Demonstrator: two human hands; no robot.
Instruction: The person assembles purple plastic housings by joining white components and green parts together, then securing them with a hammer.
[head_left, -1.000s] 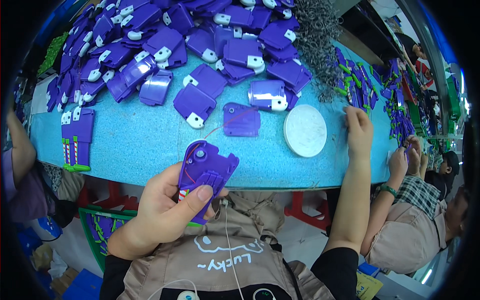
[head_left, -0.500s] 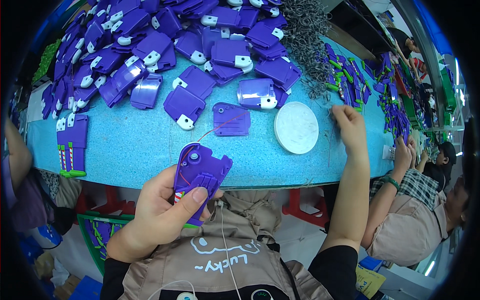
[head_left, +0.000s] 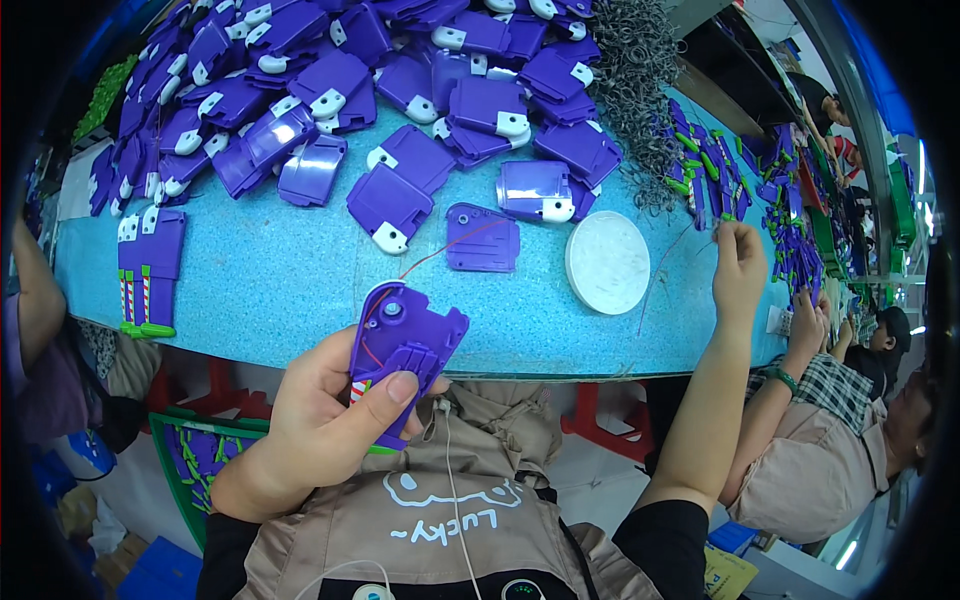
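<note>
My left hand [head_left: 335,410] grips a purple plastic casing half [head_left: 408,335] above the table's near edge, thumb across its front. A red wire [head_left: 440,250] runs inside the casing and out over its top. A red-and-white striped piece shows beside my fingers, with a bit of green below. Out to the right, my right hand [head_left: 740,265] is closed in a pinch over the table. A thin dark wire [head_left: 655,275] trails from near its fingertips. Between the hands lie a flat purple casing half [head_left: 482,238] and a round white disc [head_left: 607,262].
A large heap of purple casings with white corners [head_left: 330,85] covers the back left. Tangled grey wires [head_left: 640,95] lie beside it. Purple and green parts [head_left: 710,165] spread along the right. Assembled pieces [head_left: 150,270] rest at the left edge. A co-worker's hands [head_left: 808,310] are close by on the right.
My right hand has moved farther right, the thin wire trailing after it. My left hand holds the casing much as before. The whole view has shifted slightly.
</note>
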